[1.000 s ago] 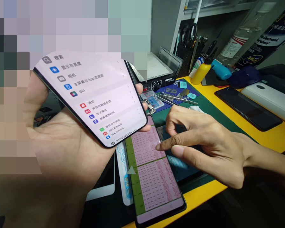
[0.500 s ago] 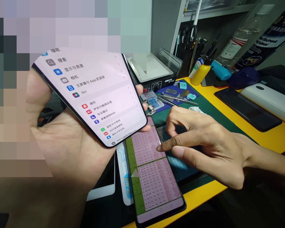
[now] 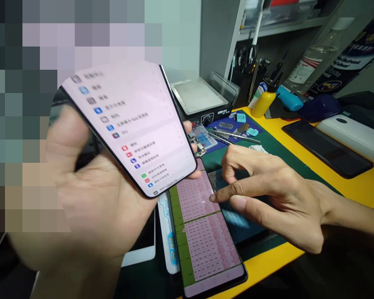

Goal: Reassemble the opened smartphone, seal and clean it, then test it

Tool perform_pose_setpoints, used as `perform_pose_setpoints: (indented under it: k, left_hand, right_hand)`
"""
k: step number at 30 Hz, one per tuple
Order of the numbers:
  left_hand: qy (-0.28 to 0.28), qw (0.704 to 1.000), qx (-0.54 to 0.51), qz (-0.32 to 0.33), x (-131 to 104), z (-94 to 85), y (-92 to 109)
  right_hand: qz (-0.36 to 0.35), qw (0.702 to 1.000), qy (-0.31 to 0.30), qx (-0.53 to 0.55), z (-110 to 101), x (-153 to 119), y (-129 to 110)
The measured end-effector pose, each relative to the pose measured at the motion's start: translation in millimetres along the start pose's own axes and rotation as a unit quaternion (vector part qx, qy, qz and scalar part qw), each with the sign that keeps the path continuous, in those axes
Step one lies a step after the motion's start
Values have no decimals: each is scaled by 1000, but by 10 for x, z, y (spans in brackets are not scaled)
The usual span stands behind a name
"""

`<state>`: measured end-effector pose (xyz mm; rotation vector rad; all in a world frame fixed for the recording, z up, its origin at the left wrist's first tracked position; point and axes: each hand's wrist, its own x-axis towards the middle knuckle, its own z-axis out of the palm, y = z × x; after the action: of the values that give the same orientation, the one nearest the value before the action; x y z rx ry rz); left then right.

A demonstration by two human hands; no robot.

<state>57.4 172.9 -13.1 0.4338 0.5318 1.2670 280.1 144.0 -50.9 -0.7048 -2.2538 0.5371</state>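
Note:
In the head view my left hand (image 3: 109,203) is wrapped around a smartphone (image 3: 143,133), thumb on one side and fingertips on the other. Its lit screen lists settings with coloured icons; the top end runs into a blurred-out area. Below it another phone (image 3: 205,245) lies face up, showing a table with red text and a green column. At that table the index fingertip of my right hand (image 3: 277,191) points, at or just over the glass. The right thumb is stretched out apart from the index, the other fingers are bent, and nothing is held.
A heating plate (image 3: 202,97) stands at the back, with tweezers (image 3: 233,135) and small parts in front. A dark phone (image 3: 327,145), a white device (image 3: 355,137) and a yellow bottle (image 3: 263,101) are on the right. Under my left hand lies a white-edged device (image 3: 140,255).
My left hand and the held phone have shifted slightly right in view, and its list has scrolled downward. The whole scene has shifted a little; my right hand keeps its pointing pose.

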Motion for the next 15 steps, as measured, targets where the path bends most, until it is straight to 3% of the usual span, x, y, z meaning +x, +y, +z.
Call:
perform_pose_setpoints:
  k: [2, 4, 8, 15]
  left_hand:
    - [-95, 995, 33, -20, -9, -30, 13]
    - [-127, 989, 63, -52, -1, -69, 25]
    - [-119, 986, 84, -76, 34, -111, 39]
    - [-97, 988, 68, -99, 21, -74, 14]
  right_hand:
    - [-9, 999, 42, 2, 26, -25, 25]
    - [-17, 997, 81, -6, 43, -31, 50]
    - [-49, 988, 143, -38, 49, 3, 51]
    - [-138, 967, 148, -156, 141, 43, -42]
